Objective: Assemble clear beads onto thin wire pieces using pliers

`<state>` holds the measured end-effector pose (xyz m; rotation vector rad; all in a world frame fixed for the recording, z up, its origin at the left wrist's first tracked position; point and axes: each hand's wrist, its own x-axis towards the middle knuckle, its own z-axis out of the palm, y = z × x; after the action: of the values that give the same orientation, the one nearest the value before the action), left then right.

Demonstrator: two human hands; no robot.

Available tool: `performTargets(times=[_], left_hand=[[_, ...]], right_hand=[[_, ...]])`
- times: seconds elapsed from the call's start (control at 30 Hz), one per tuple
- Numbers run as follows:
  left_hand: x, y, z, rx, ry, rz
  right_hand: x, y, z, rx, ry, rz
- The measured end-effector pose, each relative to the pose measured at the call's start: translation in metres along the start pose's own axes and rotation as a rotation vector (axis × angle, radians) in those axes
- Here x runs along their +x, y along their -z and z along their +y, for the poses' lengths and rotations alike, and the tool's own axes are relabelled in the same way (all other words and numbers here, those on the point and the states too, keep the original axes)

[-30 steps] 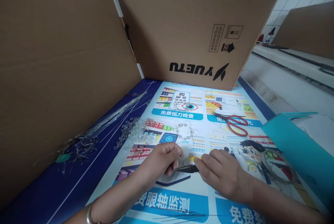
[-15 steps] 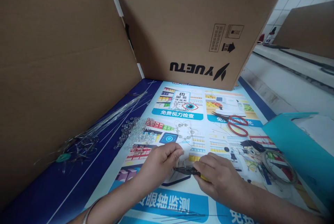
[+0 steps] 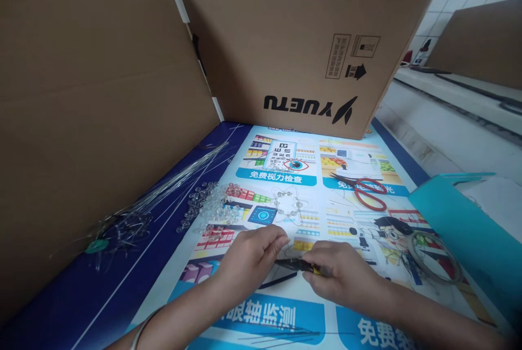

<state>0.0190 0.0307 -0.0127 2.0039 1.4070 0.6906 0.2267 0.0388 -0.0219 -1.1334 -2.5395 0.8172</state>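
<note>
My right hand point(image 3: 336, 268) is wrapped round the handles of a pair of pliers point(image 3: 294, 264) with dark jaws and some yellow on the grip. The jaws point left, close to the fingertips of my left hand point(image 3: 261, 249). That hand is closed in a pinch; thin wire seems to be at its fingertips, but the fingers hide most of it. Just beyond my hands lies a ring of clear beads on wire point(image 3: 287, 204). Loose clear beads point(image 3: 216, 206) are spread to its left.
A bundle of thin wires point(image 3: 175, 176) lies at the left. Red-handled scissors point(image 3: 369, 192) and a wire coil point(image 3: 435, 256) lie at the right, near a teal box point(image 3: 465, 225). Cardboard panels point(image 3: 310, 29) stand behind and on the left. Cut wires point(image 3: 285, 333) lie in front.
My right hand has turned the pliers slightly, and more of the yellow grip shows. My left hand keeps its pinch in nearly the same place. The view has shifted a little.
</note>
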Motion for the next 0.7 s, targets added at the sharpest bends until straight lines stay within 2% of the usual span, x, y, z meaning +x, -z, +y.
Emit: performTargets(times=[0.23, 0.4, 0.6, 0.7], left_hand=[[0.000, -0.002, 0.000, -0.030, -0.010, -0.003], [0.001, -0.005, 0.000, -0.040, 0.016, -0.013], [0.000, -0.005, 0.002, -0.054, 0.062, -0.034], [0.005, 0.000, -0.004, -0.105, 0.136, -0.006]], right_hand=[[0.001, 0.007, 0.002, 0.099, -0.036, -0.086], [0.002, 0.006, 0.005, 0.120, -0.059, -0.097], [0.004, 0.013, 0.006, 0.095, 0.059, -0.107], [0.005, 0.019, 0.012, 0.022, 0.094, -0.067]])
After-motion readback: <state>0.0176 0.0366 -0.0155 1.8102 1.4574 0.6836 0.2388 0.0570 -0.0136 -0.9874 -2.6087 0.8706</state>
